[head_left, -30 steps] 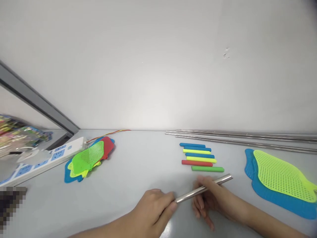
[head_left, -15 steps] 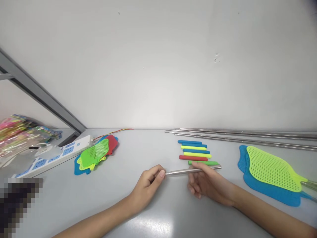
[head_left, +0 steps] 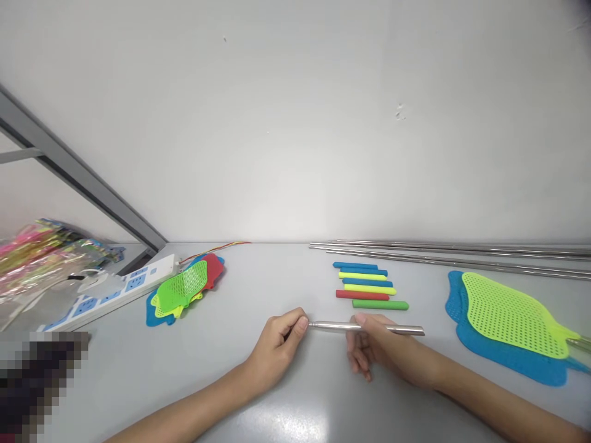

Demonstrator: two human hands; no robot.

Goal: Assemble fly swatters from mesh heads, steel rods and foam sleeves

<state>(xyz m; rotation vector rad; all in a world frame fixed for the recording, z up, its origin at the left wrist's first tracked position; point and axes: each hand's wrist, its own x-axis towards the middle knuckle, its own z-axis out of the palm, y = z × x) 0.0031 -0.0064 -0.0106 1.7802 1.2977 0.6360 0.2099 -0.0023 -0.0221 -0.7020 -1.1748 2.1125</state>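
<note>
A shiny metal telescopic rod (head_left: pixel 335 326) lies nearly level between my two hands, above the grey tabletop. My left hand (head_left: pixel 279 344) is closed, pinching the rod's thin left end between thumb and finger. Nearer its thick right end, my right hand (head_left: pixel 383 351) grips the rod with thumb and forefinger, the other fingers curled below. Just beyond my right hand lies a green handle sleeve (head_left: pixel 381 304). Behind it are a red sleeve (head_left: pixel 362 295) and several blue and yellow ones in a loose stack of rows.
On the left, perforated fly swatter heads (head_left: pixel 182 289) overlap beside a white power strip (head_left: pixel 138 280). Yellow and blue swatters (head_left: pixel 512 314) lie at the right. Long metal rods (head_left: pixel 438 255) run along the wall. Plastic-wrapped colourful items (head_left: pixel 46 252) sit far left.
The rod's right end has swung down towards me with my right hand, bringing the rod closer to level. The green sleeve now shows fully. My left hand keeps its pinch.
</note>
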